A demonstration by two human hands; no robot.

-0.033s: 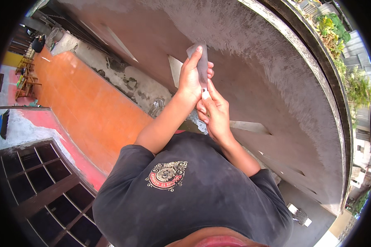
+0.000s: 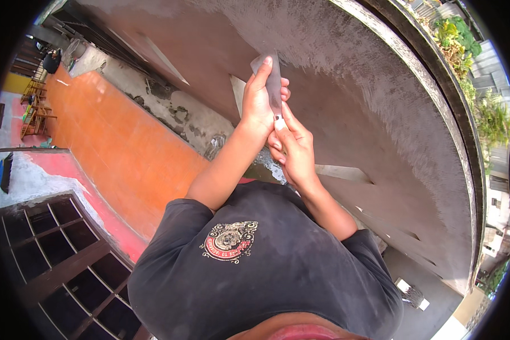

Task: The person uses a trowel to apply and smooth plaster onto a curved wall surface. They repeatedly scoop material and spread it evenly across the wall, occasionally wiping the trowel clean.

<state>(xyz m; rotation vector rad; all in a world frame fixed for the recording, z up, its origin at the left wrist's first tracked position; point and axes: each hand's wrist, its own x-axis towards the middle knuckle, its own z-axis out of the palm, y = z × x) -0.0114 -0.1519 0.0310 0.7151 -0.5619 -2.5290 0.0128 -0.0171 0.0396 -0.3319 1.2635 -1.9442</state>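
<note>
Both my hands hold a putty knife [image 2: 273,88] in front of the wall, its flat grey blade pointing away from me. The thumb of my left hand [image 2: 257,102] lies along the blade's wide end, and its fingers wrap behind the blade with their tips showing at the right edge. Closed around the pale handle is my right hand [image 2: 296,148], which covers most of it. My wrists are close together.
A plastered wall [image 2: 345,107], brown with rough grey patches, rises right ahead. On a grey surface at lower right lies a brush [image 2: 412,294]. An orange floor [image 2: 124,141] stretches to the left, beside a dark-framed window [image 2: 56,238]. Plants [image 2: 487,116] grow beyond the wall.
Both hands and the putty knife have shifted slightly up and to the left. The grip on the knife looks the same.
</note>
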